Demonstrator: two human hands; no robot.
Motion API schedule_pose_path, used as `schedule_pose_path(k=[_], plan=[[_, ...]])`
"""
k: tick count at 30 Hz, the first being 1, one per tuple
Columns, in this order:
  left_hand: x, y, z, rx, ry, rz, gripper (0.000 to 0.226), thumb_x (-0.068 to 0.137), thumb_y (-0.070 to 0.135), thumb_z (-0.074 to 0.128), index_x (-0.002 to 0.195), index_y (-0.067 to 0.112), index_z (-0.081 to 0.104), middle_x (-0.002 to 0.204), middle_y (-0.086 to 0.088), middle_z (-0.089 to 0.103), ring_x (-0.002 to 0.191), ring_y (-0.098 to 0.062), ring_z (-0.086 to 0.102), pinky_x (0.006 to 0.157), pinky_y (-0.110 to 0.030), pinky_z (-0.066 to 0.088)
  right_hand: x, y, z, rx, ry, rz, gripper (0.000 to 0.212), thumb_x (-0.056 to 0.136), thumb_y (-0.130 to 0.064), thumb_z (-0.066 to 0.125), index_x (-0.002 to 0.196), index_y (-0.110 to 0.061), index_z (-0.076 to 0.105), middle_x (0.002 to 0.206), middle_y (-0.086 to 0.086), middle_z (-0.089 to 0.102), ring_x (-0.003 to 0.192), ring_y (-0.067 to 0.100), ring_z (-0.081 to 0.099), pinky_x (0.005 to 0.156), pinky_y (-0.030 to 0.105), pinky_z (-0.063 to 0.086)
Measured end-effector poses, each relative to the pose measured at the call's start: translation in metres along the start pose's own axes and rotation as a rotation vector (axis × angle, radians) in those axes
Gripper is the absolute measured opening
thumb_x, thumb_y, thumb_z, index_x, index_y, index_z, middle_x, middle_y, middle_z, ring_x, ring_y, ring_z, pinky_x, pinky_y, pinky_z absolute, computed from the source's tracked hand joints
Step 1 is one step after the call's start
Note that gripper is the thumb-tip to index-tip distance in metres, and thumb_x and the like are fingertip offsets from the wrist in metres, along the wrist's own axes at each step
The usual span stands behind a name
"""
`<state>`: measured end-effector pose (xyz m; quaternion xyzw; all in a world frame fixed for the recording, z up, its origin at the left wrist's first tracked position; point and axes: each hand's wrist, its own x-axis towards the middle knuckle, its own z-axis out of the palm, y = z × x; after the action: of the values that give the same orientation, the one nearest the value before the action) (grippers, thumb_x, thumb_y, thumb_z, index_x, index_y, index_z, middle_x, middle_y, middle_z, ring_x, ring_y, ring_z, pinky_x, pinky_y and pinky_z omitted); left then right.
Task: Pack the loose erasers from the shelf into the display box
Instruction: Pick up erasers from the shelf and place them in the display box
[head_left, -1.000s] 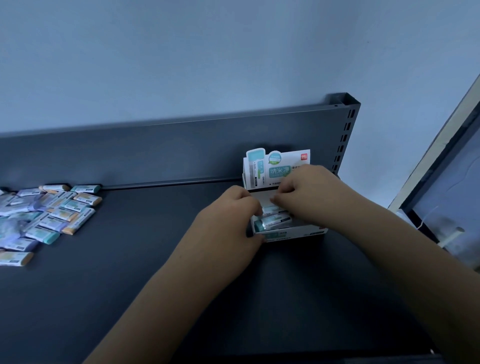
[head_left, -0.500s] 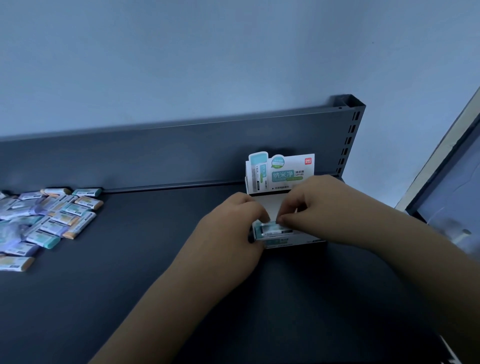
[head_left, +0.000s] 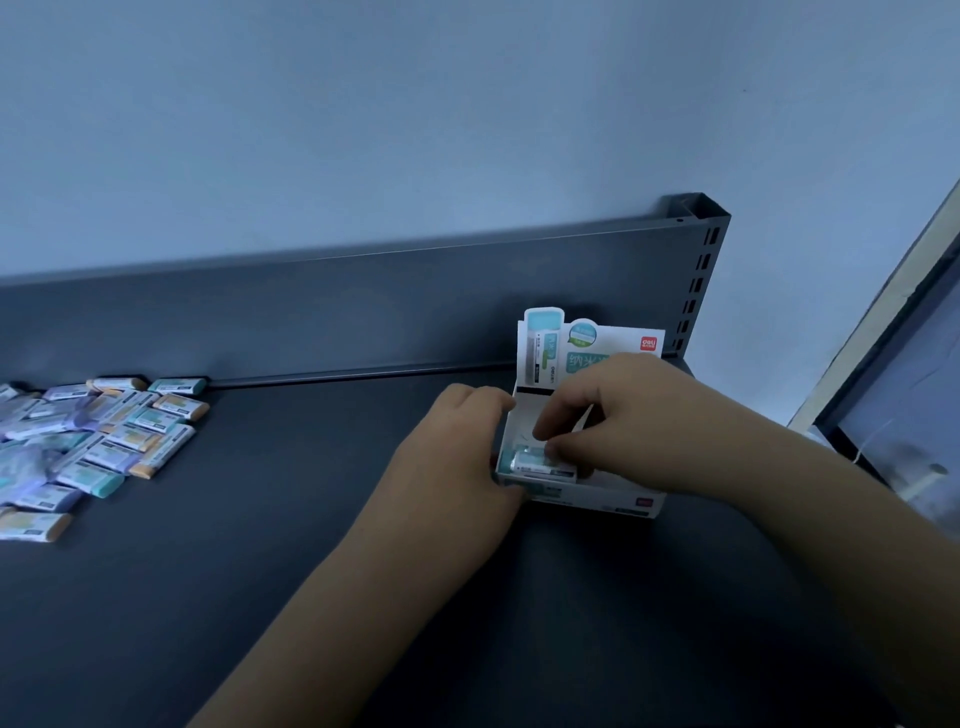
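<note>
The right grip (head_left: 639, 421) pinches an eraser (head_left: 530, 462) inside the display box (head_left: 613, 500) at 4 o'clock; the left grip (head_left: 457, 457) clasps the box's left wall. Pushed in askew, it could jam or tip the box. Loose erasers (head_left: 104, 441) lie at 9 o'clock.

The right hand (head_left: 639, 426) covers the lower right of the header card (head_left: 587, 338) on the display box (head_left: 613, 501) and most of its inside, so the count of erasers there cannot be told. The eraser (head_left: 530, 462) pinched under its fingers (head_left: 561, 418) shows only its left end. The left hand (head_left: 457, 457), gripping the box, hides its left wall. The loose erasers (head_left: 119, 436) run off the left edge — wrapper print too small to read.
</note>
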<state>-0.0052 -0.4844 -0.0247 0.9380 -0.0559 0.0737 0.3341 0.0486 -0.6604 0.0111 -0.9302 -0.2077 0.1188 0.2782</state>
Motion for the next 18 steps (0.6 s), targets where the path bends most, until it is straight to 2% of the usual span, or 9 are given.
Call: schedule_pose_path(k=[2, 4, 7, 9, 11, 18], plan=[[-0.001, 0.002, 0.001, 0.028, 0.005, -0.003, 0.037, 0.083, 0.03, 0.074, 0.116, 0.031, 0.059, 0.114, 0.014, 0.051, 0.089, -0.007, 0.063, 0.081, -0.033, 0.055, -0.001, -0.002, -0.001, -0.013, -0.005, 0.021, 0.014, 0.088, -0.021, 0.073, 0.095, -0.032, 0.078, 0.065, -0.027, 0.063, 0.065, -0.016, 0.059, 0.066, 0.007, 0.043], [-0.003, 0.004, 0.003, 0.051, 0.007, -0.001, 0.038, 0.084, 0.03, 0.073, 0.117, 0.03, 0.057, 0.115, 0.014, 0.051, 0.087, -0.009, 0.063, 0.079, -0.034, 0.056, -0.002, -0.003, -0.002, -0.029, -0.003, 0.049, 0.023, 0.089, -0.012, 0.068, 0.097, -0.03, 0.079, 0.067, -0.025, 0.061, 0.073, -0.01, 0.057, 0.075, 0.013, 0.049], [-0.005, 0.007, 0.006, 0.073, 0.001, 0.016, 0.041, 0.084, 0.031, 0.073, 0.121, 0.029, 0.055, 0.115, 0.013, 0.051, 0.085, -0.01, 0.064, 0.077, -0.034, 0.056, -0.005, -0.005, 0.0, -0.085, 0.074, 0.111, 0.039, 0.087, 0.002, 0.057, 0.103, -0.027, 0.078, 0.093, -0.015, 0.065, 0.105, 0.008, 0.06, 0.091, 0.026, 0.053], [-0.005, 0.01, 0.008, 0.079, -0.004, 0.013, 0.043, 0.084, 0.032, 0.073, 0.123, 0.028, 0.053, 0.116, 0.013, 0.051, 0.084, -0.01, 0.064, 0.077, -0.032, 0.056, -0.005, -0.005, 0.003, -0.167, 0.141, 0.128, 0.04, 0.086, 0.0, 0.055, 0.106, -0.026, 0.077, 0.117, -0.006, 0.069, 0.116, 0.015, 0.059, 0.096, 0.03, 0.053], [-0.005, 0.012, 0.01, 0.066, -0.005, -0.001, 0.047, 0.084, 0.033, 0.073, 0.126, 0.029, 0.052, 0.118, 0.013, 0.051, 0.084, -0.009, 0.064, 0.079, -0.032, 0.056, -0.005, -0.005, 0.006, -0.221, 0.174, 0.133, 0.036, 0.088, -0.004, 0.054, 0.106, -0.026, 0.076, 0.124, -0.003, 0.068, 0.117, 0.018, 0.059, 0.096, 0.032, 0.053], [-0.008, 0.013, 0.015, 0.046, 0.006, -0.046, 0.06, 0.082, 0.031, 0.076, 0.135, 0.027, 0.049, 0.125, 0.013, 0.05, 0.092, -0.009, 0.064, 0.084, -0.028, 0.054, -0.006, -0.005, 0.001, -0.159, 0.158, 0.143, 0.037, 0.084, -0.002, 0.055, 0.1, -0.025, 0.079, 0.116, -0.004, 0.071, 0.114, 0.014, 0.059, 0.096, 0.032, 0.052]])
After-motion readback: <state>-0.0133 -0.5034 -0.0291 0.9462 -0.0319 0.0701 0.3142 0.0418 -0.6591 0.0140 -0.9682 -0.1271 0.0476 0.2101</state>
